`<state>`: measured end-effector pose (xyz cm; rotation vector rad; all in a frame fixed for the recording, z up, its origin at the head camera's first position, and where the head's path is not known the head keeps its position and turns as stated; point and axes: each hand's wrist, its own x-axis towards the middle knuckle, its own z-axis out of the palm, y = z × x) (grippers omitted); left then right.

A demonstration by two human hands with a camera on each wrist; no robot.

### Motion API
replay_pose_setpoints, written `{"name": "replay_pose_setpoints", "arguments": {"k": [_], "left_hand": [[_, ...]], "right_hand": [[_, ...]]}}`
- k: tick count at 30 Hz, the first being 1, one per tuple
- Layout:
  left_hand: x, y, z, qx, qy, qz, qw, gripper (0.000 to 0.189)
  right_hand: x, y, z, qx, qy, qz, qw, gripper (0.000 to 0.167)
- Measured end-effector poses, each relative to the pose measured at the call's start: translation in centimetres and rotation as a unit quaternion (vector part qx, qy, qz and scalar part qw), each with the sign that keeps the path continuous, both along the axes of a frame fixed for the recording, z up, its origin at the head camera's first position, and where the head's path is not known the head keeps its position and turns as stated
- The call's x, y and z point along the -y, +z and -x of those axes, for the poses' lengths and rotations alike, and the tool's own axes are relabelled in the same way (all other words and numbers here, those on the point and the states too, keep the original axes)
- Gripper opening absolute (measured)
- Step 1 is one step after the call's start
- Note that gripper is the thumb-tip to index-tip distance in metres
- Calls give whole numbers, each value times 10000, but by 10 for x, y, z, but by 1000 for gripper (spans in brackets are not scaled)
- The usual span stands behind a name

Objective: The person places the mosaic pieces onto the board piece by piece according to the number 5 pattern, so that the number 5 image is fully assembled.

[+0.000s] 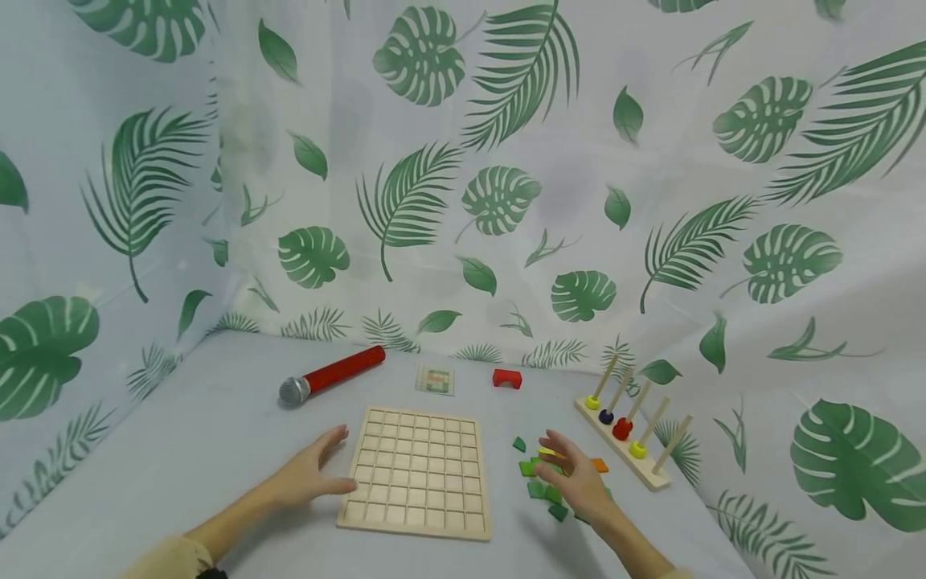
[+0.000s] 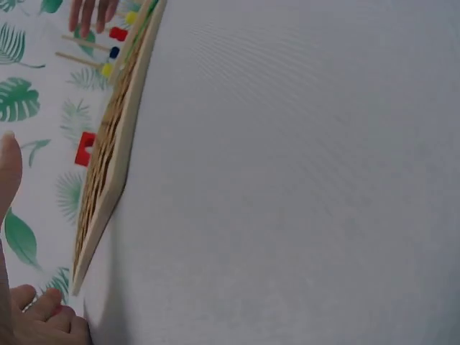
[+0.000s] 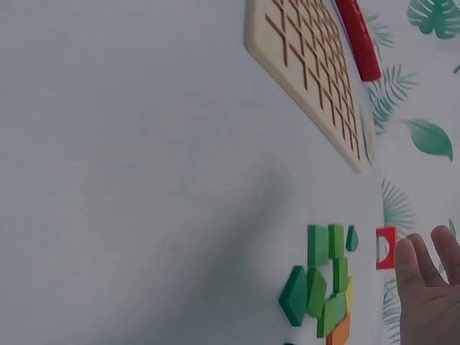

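Note:
A square wooden grid board lies flat on the table between both hands. My left hand is held beside the board's left edge, fingers spread and holding nothing; in the left wrist view its fingers show at the lower left. My right hand hovers above a loose cluster of small tiles, mostly green with some yellow and orange, and partly covers them. In the right wrist view the right hand is apart from the tiles, with nothing in its fingers.
A red microphone with a silver head lies at the back left. Behind the board are a small patterned card and a red arch block. At the right stands a wooden peg rack with coloured beads. Leaf-printed cloth hangs around the table.

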<state>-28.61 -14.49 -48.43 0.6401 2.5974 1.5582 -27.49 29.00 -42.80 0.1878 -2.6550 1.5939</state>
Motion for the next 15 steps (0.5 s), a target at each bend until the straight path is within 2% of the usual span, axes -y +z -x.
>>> {"name": "replay_pose_setpoints", "arguments": {"k": [3,6,11,15], "left_hand": [[-1,-6,-5,-345,27,545,9979,107],[-1,-9,-8,-486,-36,854,9952,111],[3,-8,-11,-368,-264,1015,9938,117],[5,-11,-11,-400,-437,1315,9895,124]], "right_hand": [[-7,4,4,-20,-76,-65,9999,64],[-16,4,9,-48,-239,-246,9994,60],[-37,2,17,-4,-499,-539,9973,55],[-54,-2,20,259,-822,-651,9942,58]]}}
